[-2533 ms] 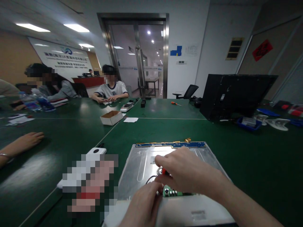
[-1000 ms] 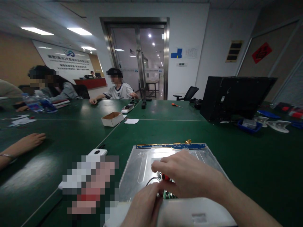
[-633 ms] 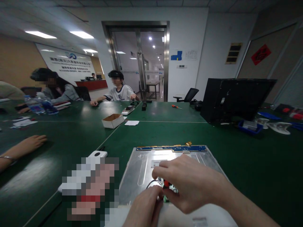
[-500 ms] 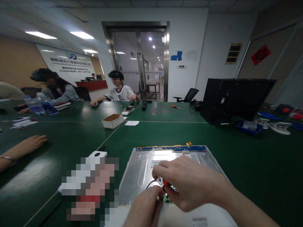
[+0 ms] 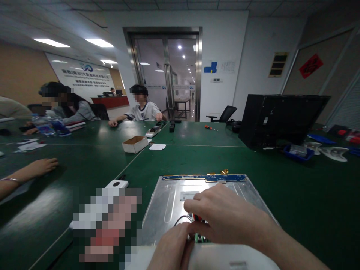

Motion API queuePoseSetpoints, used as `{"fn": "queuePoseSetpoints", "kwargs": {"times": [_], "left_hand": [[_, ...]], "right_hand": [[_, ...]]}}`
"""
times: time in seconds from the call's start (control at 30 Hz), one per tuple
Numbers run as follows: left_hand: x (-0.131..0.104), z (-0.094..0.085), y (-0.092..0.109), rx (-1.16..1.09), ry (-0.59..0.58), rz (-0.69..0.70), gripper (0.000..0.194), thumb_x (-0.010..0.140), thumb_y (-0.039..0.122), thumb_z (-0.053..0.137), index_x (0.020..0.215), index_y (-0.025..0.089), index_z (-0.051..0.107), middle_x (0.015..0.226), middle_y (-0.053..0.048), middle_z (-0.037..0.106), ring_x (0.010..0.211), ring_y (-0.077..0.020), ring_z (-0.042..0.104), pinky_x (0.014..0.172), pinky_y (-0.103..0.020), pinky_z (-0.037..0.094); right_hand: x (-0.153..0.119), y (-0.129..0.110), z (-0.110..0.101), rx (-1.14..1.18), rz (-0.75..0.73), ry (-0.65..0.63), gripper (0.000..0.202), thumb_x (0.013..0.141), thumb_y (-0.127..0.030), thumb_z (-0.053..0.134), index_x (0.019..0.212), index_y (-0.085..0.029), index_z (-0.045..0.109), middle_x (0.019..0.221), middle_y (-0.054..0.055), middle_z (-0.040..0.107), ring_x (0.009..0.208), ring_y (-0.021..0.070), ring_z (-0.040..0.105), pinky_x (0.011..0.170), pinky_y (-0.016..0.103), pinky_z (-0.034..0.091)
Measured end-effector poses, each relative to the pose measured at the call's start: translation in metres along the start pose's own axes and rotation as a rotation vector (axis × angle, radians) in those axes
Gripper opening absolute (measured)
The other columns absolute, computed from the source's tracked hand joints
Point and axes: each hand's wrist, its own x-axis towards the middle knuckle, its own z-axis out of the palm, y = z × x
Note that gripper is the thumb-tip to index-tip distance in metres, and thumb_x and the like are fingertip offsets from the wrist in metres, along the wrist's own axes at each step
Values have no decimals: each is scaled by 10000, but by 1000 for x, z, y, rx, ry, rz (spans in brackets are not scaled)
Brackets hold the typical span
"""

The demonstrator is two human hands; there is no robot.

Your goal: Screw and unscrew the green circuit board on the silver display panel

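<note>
A flat silver metal panel [image 5: 156,213] lies in front of me, with a blue circuit strip [image 5: 230,177] along its far edge. My right hand [image 5: 227,213] is closed over the panel's near part, around a screwdriver whose red handle [image 5: 197,217] shows between the fingers; its tip is hidden. Close against it, my left hand [image 5: 173,243] has its fingers pressed together, and what they grip is out of sight. Under both hands, a bit of green circuit board [image 5: 200,238] shows. A thin black cable [image 5: 181,218] loops beside my left fingers. A white casing [image 5: 222,257] covers the nearest edge.
An open cardboard box [image 5: 135,144] and white paper [image 5: 157,147] lie ahead on the green table. An orange screwdriver [image 5: 210,128] lies farther off. A black monitor [image 5: 281,120] stands right, near a blue tray [image 5: 298,153]. Another person's hand [image 5: 42,167] rests at left.
My right hand has turned slightly, and less of the red handle shows. The two hands remain together over the same spot. The view has shifted a little.
</note>
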Motion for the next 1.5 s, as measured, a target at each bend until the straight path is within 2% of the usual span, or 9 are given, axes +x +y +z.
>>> {"fn": "queuePoseSetpoints", "kwargs": {"times": [0.13,0.37,0.53,0.77,0.9,1.07,1.17,1.3,1.5], "left_hand": [[-2,0,1,15,-18,-26,225,830,88,445,981,224,542,836,-48,671,720,-201,655,667,-276,516],[-4,4,1,-34,-18,-85,140,862,147,437,926,215,542,847,-57,660,737,-203,642,634,-260,487],[-2,4,1,-60,-51,-98,145,865,139,428,917,214,540,856,-60,663,740,-204,637,650,-269,482],[-1,2,0,-35,-88,-82,100,868,151,423,898,215,495,834,-55,646,717,-205,627,616,-267,483],[0,1,-1,-46,-65,-32,133,872,133,414,939,220,491,891,-59,651,791,-210,647,676,-277,505],[-1,2,-4,4,-19,21,252,840,91,426,1028,234,514,860,-38,666,758,-202,661,705,-283,516],[-1,1,-3,19,-12,22,228,842,99,428,1010,224,519,888,-56,675,751,-205,664,667,-276,511],[0,-1,0,-1,-51,-19,160,863,111,428,952,221,504,879,-54,668,744,-202,657,641,-269,496],[-4,5,-7,-22,-68,-20,91,874,152,440,922,217,482,859,-64,649,751,-211,643,630,-267,491]], "right_hand": [[3,0,7,-74,46,32,287,902,-456,560,790,-194,593,686,10,682,565,137,582,477,295,150],[4,-1,6,-15,26,-3,94,857,-271,565,889,-184,586,779,17,701,634,155,609,477,295,194],[1,0,1,47,8,-30,233,831,-261,576,1046,-181,541,904,37,694,716,183,610,504,285,261],[-6,1,-6,126,-56,-40,272,778,-172,588,1040,-195,520,927,17,667,753,162,595,526,258,308],[-3,-1,-3,49,-24,-23,105,841,-303,590,864,-200,586,798,6,669,662,153,585,475,277,225],[1,-2,-2,-33,60,-65,380,941,-461,494,740,-185,660,641,19,670,565,134,579,472,290,154],[1,-3,-2,-47,56,-81,326,933,-402,519,744,-183,669,653,21,679,553,130,573,469,286,152],[-1,-3,-3,-3,34,-66,118,867,-280,563,859,-194,643,748,11,692,593,140,579,468,283,175],[-7,-1,-8,104,-37,-73,230,812,-219,554,1042,-220,546,902,7,677,697,161,591,485,274,234]]}}
